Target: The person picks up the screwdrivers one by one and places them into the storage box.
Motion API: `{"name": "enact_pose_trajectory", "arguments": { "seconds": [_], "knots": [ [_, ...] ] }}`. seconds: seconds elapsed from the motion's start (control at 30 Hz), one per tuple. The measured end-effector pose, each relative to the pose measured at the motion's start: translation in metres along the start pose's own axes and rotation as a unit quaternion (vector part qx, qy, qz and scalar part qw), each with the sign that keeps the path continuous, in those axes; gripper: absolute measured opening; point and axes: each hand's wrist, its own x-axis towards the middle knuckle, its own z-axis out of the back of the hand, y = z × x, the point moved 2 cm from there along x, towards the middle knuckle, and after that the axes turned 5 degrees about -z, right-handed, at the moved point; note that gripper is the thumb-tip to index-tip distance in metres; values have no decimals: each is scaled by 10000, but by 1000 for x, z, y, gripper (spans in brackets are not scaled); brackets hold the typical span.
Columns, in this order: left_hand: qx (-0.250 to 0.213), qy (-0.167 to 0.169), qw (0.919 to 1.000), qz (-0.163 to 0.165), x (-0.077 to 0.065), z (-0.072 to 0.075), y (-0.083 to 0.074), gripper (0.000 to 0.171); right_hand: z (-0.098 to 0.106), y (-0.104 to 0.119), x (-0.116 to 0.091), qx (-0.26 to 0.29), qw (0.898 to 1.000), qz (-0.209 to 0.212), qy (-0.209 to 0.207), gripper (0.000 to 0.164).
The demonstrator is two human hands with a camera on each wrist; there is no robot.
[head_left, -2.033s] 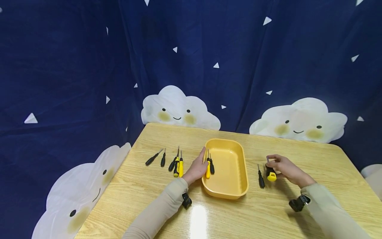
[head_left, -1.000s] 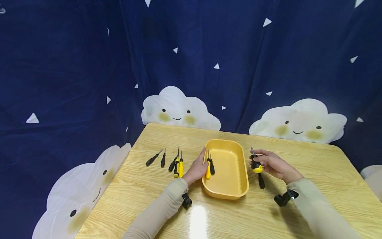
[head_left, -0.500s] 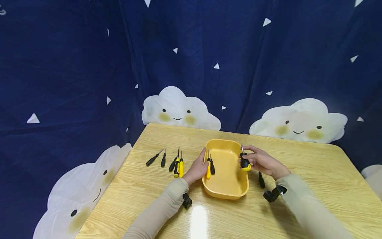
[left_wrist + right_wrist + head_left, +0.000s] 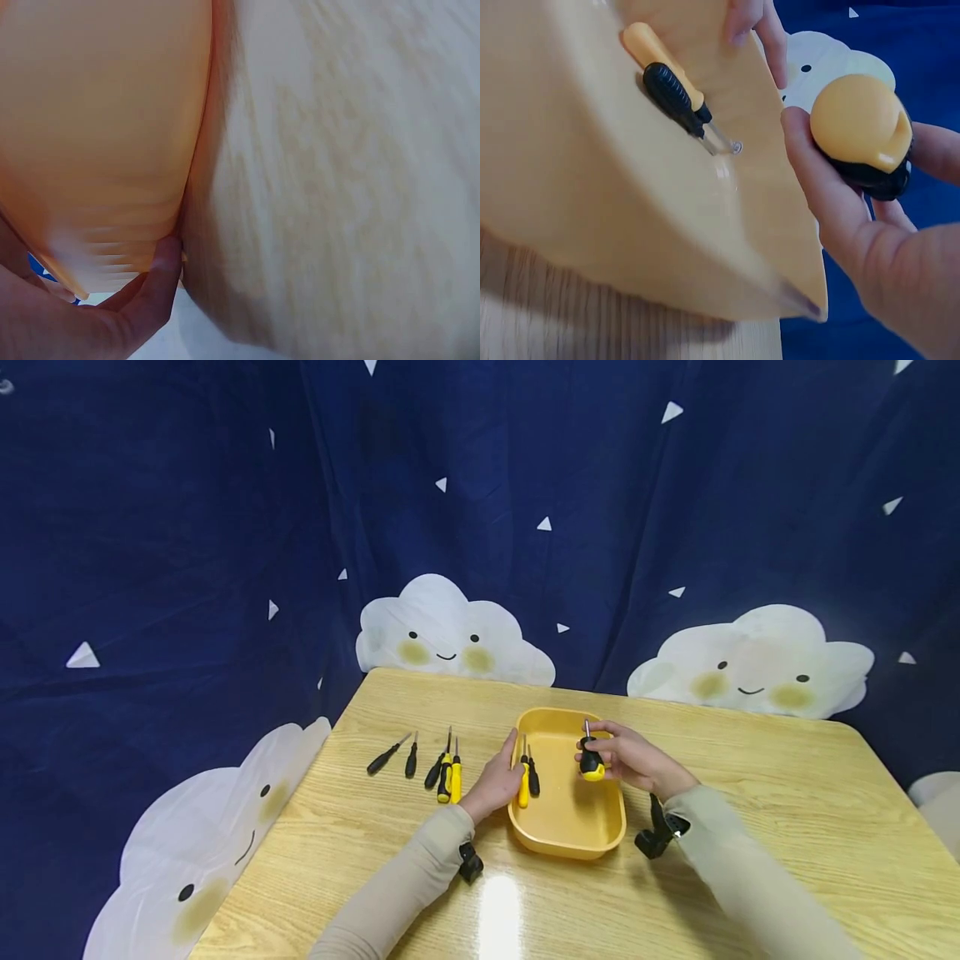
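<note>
A yellow plastic tray [image 4: 567,850] stands on the table, and my left hand [image 4: 493,785] grips its left wall, fingers against the outside in the left wrist view. My right hand [image 4: 632,757] holds a stubby black-and-yellow screwdriver [image 4: 592,766] over the right part of the tray, shank up and away from me. Its rounded yellow handle end [image 4: 859,120] faces the right wrist camera. Inside the tray, along the left side, lie a yellow-handled screwdriver [image 4: 523,787] and a black-handled screwdriver [image 4: 534,781] side by side.
Several more screwdrivers lie on the table left of the tray, among them a black one [image 4: 381,762] and a yellow one [image 4: 456,781]. Right of the tray, a black screwdriver [image 4: 657,810] is partly hidden by the right wrist camera. A dark blue curtain [image 4: 480,485] hangs behind the table.
My right hand has lifted the stubby screwdriver from the table at the right and carried it left, over the tray. My left hand has stayed on the tray's wall.
</note>
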Motion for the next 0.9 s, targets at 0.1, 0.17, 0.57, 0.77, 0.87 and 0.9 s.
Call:
{"name": "enact_pose_trajectory", "arguments": {
  "seconds": [0.1, 0.17, 0.57, 0.77, 0.87, 0.9],
  "knots": [
    [-6, -7, 10000, 1, 0, 1, -1, 62, -4, 1, 6, 29, 10000, -19, -70, 41],
    [-2, -2, 10000, 2, 0, 1, -1, 62, -7, 2, 9, 106, 9999, -30, -104, 40],
    [27, 27, 10000, -13, 0, 2, 1, 62, -16, 0, 26, 180, 9989, -225, -361, 46],
    [86, 15, 10000, 33, 1, 1, 1, 61, -19, -1, 31, 147, 9982, -295, -493, 44],
    [77, 6, 10000, 34, 0, 1, 1, 61, -22, -1, 33, 105, 9981, -280, -538, 38],
    [70, 9, 10000, 41, 0, 1, 1, 61, -22, -2, 33, 81, 9981, -268, -545, 37]
  ]
}}
